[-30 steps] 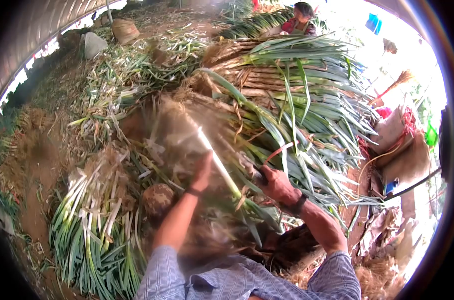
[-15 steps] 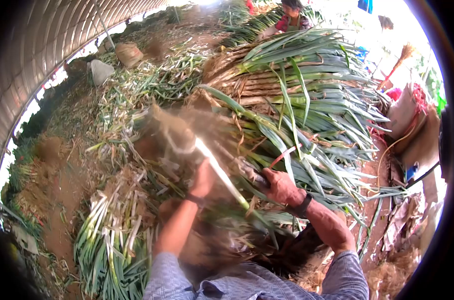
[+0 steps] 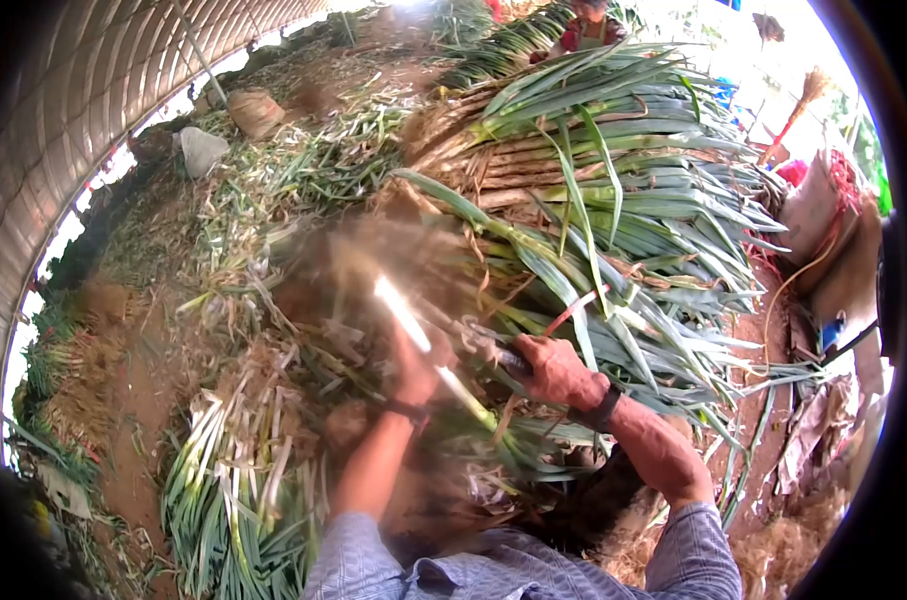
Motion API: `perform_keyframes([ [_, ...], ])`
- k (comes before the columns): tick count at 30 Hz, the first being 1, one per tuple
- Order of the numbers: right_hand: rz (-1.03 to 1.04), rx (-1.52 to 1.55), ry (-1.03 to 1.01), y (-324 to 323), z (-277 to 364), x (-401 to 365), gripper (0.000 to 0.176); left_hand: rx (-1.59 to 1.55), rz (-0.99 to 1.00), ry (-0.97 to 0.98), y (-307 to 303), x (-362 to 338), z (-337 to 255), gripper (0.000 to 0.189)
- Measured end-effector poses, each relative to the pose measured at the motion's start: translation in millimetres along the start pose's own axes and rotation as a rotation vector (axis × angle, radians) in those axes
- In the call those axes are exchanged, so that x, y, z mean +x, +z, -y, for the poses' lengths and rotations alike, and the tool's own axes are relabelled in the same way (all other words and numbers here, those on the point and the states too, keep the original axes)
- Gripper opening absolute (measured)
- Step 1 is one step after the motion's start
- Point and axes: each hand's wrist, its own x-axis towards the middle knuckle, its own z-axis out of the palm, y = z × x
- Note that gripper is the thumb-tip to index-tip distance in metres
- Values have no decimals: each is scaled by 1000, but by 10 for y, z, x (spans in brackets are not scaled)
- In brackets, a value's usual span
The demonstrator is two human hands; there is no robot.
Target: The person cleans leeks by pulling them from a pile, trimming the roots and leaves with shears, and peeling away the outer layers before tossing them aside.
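A long green onion (image 3: 404, 313) with a bright white shank slants across the middle, its green end toward the lower right. My left hand (image 3: 419, 368), smeared by motion, is closed round the shank, and the root end is lost in a brownish haze. To its right, my right hand (image 3: 554, 370) grips a dark-handled tool (image 3: 492, 347), whose narrow front end points up and left toward the onion. Beyond my right hand lies a large pile of unpeeled green onions (image 3: 614, 190), dry-skinned at the root ends. Cleaned green onions (image 3: 239, 480) lie in a heap left of my left arm.
Stripped leaves and skins (image 3: 244, 215) litter the soil. A co-worker (image 3: 589, 30) is behind the pile at the top. Sacks (image 3: 819, 225) stand at the right, with a thin hose (image 3: 774, 300) beside them. A ribbed wall (image 3: 94, 90) curves along the left.
My left hand has shifted right and now crosses the white shank. Dust hides the root end more than before. The right hand keeps its grip and has moved slightly left.
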Motion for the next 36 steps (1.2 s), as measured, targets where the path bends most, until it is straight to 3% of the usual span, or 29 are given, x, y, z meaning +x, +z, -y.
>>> perform_keyframes([
  [2, -9, -34, -70, 59, -9, 42, 26, -68, -31, -46, -70, 30, 29, 81],
  [5, 77, -39, 101, 7, 99, 87, 24, -22, -118, -40, -63, -7, -40, 83],
  [7, 58, -76, 7, 81, 28, 131, 24, 52, -139, 33, -67, -3, 40, 84],
  [9, 24, -42, -53, 120, 13, 137, 24, -107, -198, -76, -129, 38, 28, 86],
  [12, 164, -62, 120, 84, 44, 166, 26, -122, -189, -56, -145, 64, 65, 85],
  [16, 48, -5, 39, 34, 88, 177, 28, -226, -182, -69, -256, 105, 166, 73],
  [19, 213, -110, 63, 183, -61, 133, 31, -180, -233, 31, -316, 170, 204, 65],
  [22, 210, -74, 45, 220, -84, 120, 33, -249, -232, 24, -353, 169, 186, 60],
  [23, 194, -59, 57, 197, -45, 138, 33, -218, -139, 17, -479, 210, 242, 62],
  [27, 223, -31, 29, 183, 52, 159, 33, -126, -253, -28, -533, 204, 331, 68],
  [30, 144, -22, 4, 282, 14, 155, 34, -99, 58, -33, -713, 181, 366, 70],
  [34, 114, 49, 55, 145, 110, 235, 33, -88, -249, 14, -646, 255, 513, 70],
  [36, 234, -39, 41, 187, 38, 208, 32, -109, -349, 71, -692, 321, 615, 67],
])
